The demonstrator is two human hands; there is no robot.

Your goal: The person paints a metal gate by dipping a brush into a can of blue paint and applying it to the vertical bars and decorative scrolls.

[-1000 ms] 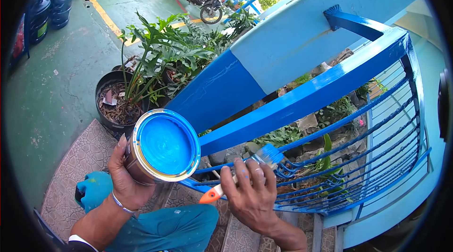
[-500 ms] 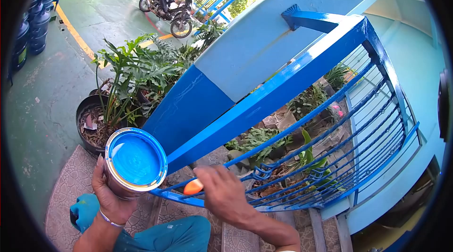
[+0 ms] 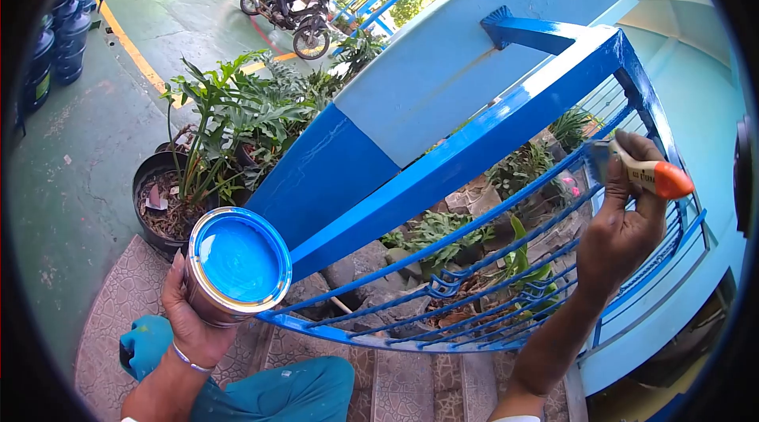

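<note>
Right hand (image 3: pixel 621 236) raised, 3 o'clock, pinching brush (image 3: pixel 642 174); my left hand (image 3: pixel 194 331) clasps paint can (image 3: pixel 239 261), 8 o'clock. Steps (image 3: pixel 405 386), 6; green floor (image 3: pixel 174 19), 10.

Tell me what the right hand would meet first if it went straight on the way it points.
The right hand would probably meet the railing's blue corner post, though depth is unclear.
</note>
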